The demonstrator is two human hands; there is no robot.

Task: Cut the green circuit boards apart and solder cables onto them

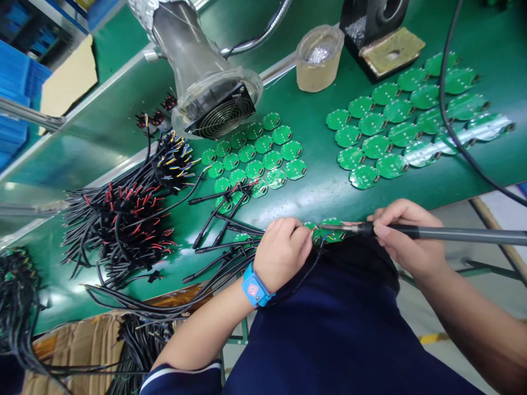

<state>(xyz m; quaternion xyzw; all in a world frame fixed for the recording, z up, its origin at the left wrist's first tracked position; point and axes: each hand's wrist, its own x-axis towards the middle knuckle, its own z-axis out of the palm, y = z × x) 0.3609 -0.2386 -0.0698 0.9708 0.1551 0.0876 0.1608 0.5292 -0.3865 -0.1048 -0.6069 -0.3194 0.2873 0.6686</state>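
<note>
My left hand, with a blue wrist strap, is closed in a pinch on a thin wire at a round green circuit board on the table's near edge. My right hand grips a black soldering iron like a pen. Its tip touches the board right beside my left fingertips. The iron's handle runs off to the right.
Two groups of round green boards lie on the green table, one in the middle and one at the right. Black wire bundles pile at left. A fume extractor fan, a plastic cup and a black cable stand behind.
</note>
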